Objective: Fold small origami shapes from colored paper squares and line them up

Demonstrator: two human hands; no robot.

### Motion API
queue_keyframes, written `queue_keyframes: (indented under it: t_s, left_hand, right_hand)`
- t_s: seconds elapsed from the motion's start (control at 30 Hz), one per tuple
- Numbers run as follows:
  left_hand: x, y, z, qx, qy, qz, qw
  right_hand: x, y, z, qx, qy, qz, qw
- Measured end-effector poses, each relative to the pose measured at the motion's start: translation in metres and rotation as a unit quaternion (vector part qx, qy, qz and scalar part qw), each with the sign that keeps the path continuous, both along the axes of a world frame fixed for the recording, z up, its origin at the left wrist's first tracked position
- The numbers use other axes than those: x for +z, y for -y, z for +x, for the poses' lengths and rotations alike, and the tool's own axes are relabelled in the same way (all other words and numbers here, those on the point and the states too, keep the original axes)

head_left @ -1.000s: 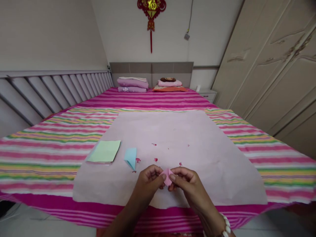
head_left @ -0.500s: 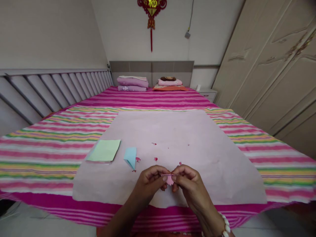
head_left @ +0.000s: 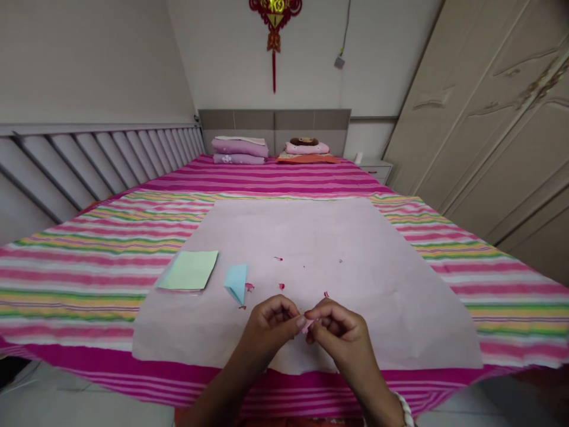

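Between the fingertips of both hands is a small piece of pink paper (head_left: pixel 306 325), mostly covered by the fingers. My left hand (head_left: pixel 272 323) pinches its left side. My right hand (head_left: pixel 340 332) grips its right side with thumb and forefinger, the other fingers curled. Both hands are just above the near part of a large pale sheet (head_left: pixel 382 326). Small red and pink scraps lie beyond them, among them a scrap (head_left: pixel 281 286) and another scrap (head_left: pixel 326 294) close to my right hand. A folded light blue paper (head_left: pixel 236 281) stands to the left.
A stack of coloured paper with a green sheet (head_left: pixel 190 270) on top lies at the sheet's left. Under the big sheet is a striped bedspread (head_left: pixel 80 261). Folded bedding (head_left: pixel 240 148) sits by the headboard (head_left: pixel 235 121); a railing (head_left: pixel 111 157) borders the left, a wardrobe (head_left: pixel 489 118) the right.
The pink paper has turned and tilted between my fingers, so less of its face shows. My right fingers have shifted slightly over its upper edge. The scraps and papers lie as before.
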State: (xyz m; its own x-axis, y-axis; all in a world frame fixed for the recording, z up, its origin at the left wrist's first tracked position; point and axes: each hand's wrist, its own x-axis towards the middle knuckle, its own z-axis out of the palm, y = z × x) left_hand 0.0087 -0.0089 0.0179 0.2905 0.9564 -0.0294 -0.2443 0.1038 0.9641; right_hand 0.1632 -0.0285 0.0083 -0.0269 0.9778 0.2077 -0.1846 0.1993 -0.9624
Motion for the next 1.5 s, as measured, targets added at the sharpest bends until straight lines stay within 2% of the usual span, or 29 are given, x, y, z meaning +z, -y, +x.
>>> queue_keyframes:
  t_s: [0.23,0.33,0.53,0.7,0.93,1.0,1.13,1.23,1.33,1.43,1.5]
  left_hand:
    - [0.005,0.001,-0.002,0.005,0.012,0.021,1.0]
    - [0.001,0.001,-0.002,0.013,0.003,0.03,0.999]
    - [-0.003,-0.001,0.0,0.011,0.012,0.014,1.0]
    - [0.002,-0.001,0.0,0.052,-0.066,0.071,0.994]
    - [0.007,0.001,0.002,0.063,-0.167,0.134,0.975]
    - [0.005,-0.001,0.002,0.063,-0.172,0.123,0.975]
    - [-0.003,-0.01,0.004,0.04,-0.121,0.028,0.991]
    - [-0.008,-0.019,0.007,0.039,-0.107,-0.021,0.993]
    - [-0.011,-0.026,0.01,0.03,-0.1,-0.035,0.994]
    - [-0.013,-0.03,0.011,0.032,-0.11,0.006,0.993]
    - [-0.014,-0.032,0.01,0.063,-0.131,0.076,0.986]
  right_hand:
    - [0.002,-0.001,0.0,0.061,-0.07,-0.055,0.994]
    - [0.001,-0.004,0.001,0.065,-0.046,-0.086,0.993]
    - [0.003,-0.008,0.003,0.032,-0.031,-0.049,0.998]
    - [0.003,-0.009,0.002,0.012,-0.032,-0.013,0.999]
    - [-0.003,-0.012,0.001,0.041,-0.071,-0.073,0.994]
    - [-0.004,-0.014,0.001,0.033,-0.064,-0.078,0.994]
    - [-0.006,-0.019,0.001,0.027,-0.051,-0.09,0.994]
    - [-0.007,-0.023,0.0,0.019,-0.087,-0.132,0.987]
    - [-0.008,-0.029,-0.001,0.002,-0.131,-0.16,0.978]
    - [-0.011,-0.035,0.003,-0.016,-0.16,-0.176,0.971]
    - [-0.013,-0.04,0.007,-0.017,-0.174,-0.194,0.965]
